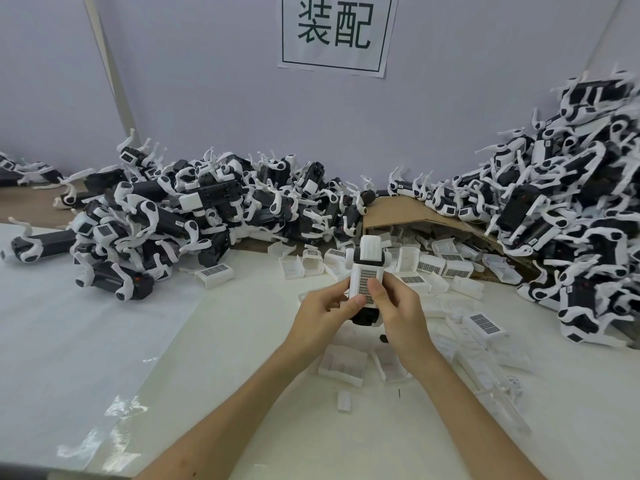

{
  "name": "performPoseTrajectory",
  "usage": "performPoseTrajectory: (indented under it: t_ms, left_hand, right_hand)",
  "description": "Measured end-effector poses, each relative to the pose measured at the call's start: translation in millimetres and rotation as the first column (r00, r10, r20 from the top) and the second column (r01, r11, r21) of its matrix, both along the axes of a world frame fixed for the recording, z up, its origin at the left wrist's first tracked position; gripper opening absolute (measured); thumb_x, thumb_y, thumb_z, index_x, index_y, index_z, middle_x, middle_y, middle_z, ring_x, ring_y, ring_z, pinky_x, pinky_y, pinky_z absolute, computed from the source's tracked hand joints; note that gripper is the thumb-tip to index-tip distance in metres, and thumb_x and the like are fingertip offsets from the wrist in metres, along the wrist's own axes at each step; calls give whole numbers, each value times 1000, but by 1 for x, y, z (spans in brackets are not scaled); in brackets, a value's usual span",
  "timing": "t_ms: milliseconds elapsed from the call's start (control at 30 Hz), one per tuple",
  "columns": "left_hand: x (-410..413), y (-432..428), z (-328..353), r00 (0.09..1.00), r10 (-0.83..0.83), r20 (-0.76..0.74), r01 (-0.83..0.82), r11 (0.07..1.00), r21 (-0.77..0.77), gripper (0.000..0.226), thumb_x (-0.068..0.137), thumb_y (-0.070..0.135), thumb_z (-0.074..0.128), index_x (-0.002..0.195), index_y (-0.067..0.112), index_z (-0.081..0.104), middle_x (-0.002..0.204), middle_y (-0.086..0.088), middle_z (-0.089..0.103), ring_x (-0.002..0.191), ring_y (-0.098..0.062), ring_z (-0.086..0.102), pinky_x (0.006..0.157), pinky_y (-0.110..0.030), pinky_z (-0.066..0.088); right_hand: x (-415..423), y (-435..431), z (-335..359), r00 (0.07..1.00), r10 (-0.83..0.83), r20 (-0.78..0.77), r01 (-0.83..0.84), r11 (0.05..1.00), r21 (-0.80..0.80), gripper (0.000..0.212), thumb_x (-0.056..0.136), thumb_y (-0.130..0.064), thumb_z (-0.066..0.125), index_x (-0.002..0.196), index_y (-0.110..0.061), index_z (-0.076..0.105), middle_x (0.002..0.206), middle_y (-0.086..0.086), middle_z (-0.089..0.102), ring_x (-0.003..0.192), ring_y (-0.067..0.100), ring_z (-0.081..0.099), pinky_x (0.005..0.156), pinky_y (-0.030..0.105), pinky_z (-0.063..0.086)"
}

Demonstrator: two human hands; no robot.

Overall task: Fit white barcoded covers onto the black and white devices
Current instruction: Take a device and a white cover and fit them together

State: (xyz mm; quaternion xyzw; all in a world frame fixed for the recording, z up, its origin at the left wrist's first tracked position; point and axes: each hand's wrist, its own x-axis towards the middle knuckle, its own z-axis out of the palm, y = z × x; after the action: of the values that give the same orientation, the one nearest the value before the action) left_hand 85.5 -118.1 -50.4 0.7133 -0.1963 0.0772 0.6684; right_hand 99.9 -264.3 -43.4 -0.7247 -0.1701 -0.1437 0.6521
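Far to the left of the hands, a clear plastic sheet [69, 323] lies over the white table [242, 358]. Beyond it and up-left of the left hand, a heap of black and white devices [166, 216] is piled against the wall. A lone barcoded cover [214, 274] lies at the foot of the heap, well apart from the hands.

On the wall straight beyond the hands hangs a paper sign [334, 29]. Under it a torn cardboard box [415, 213] spills loose covers [433, 268] onto the table just behind the fingertips. Empty white shells [343, 367] lie between the forearms. To the right of the right hand sits another cover [485, 323], barcode up, and beyond it a taller heap [571, 220] of devices.

Both forearms reach forward and meet at the middle. The left hand [322, 315] and right hand [398, 306] hold one device [370, 251] upright between them, fingers curled round its back. A white barcoded cover [360, 284] sits on the device's near face, and both thumbs press on it, the right thumb higher than the left.
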Motion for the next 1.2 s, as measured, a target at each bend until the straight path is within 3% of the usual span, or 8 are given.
performPoseTrajectory:
  t_ms: [100,200,467,667,833,967,1067,1200]
  left_hand:
    - [1,1,-2,1000,12,1,-12,1000,14,27,95,35,60,120,33,72,101,-14,74,94,-29,69,95,-49,51]
    - [2,1,-4,997,65,43,-69,993,96,36,91,40,62,126,36,69,101,7,76,97,-8,68,94,-40,54]
    - [3,-1,-5,991,113,67,-122,982,145,33,90,37,68,122,39,70,99,13,77,98,-6,70,93,-33,52]
    - [2,1,-8,978,205,45,-209,964,164,32,92,43,60,118,33,75,92,8,76,92,-14,68,84,-40,54]
    - [5,5,-7,976,216,17,-217,972,95,29,90,46,57,103,29,77,71,15,68,75,-4,62,71,-24,43]
    - [4,5,-9,952,295,77,-304,933,194,30,91,46,62,119,44,70,92,28,73,95,2,65,82,-25,51]
    - [1,3,-7,942,311,122,-333,908,256,28,87,50,60,115,50,68,87,41,66,98,4,63,85,-24,52]
    - [2,3,-7,928,333,169,-371,873,315,40,89,49,61,125,35,70,105,17,74,102,-10,63,88,-36,51]
  right_hand:
    - [2,-4,0,1000,8,-17,-7,999,45,25,96,-39,62,107,-20,71,97,-1,76,93,15,72,77,24,56]
    - [2,-5,1,995,38,-92,-29,995,93,30,94,-46,61,108,-21,71,100,2,75,98,20,71,85,36,57]
    - [2,-4,0,999,-25,-38,28,996,80,37,90,-49,57,103,-17,70,92,0,76,87,13,72,72,22,56]
    - [7,-6,2,959,-30,-281,46,998,50,32,94,-47,60,102,-19,74,98,1,77,94,20,73,82,37,59]
    - [3,-2,-1,938,-252,-238,236,967,-93,46,83,-61,66,101,-19,64,107,-2,68,90,15,70,86,40,58]
    - [0,-7,3,944,-328,-30,326,944,-58,48,86,-38,76,125,-30,50,117,-16,56,90,-4,63,69,12,50]
    - [-1,-10,4,929,-346,131,355,933,-60,36,89,-29,74,121,-31,59,107,-18,62,89,-9,61,65,9,48]
    - [-1,-11,4,915,-376,147,384,923,-27,23,88,-34,76,106,-30,63,98,-13,68,83,-3,64,65,11,49]
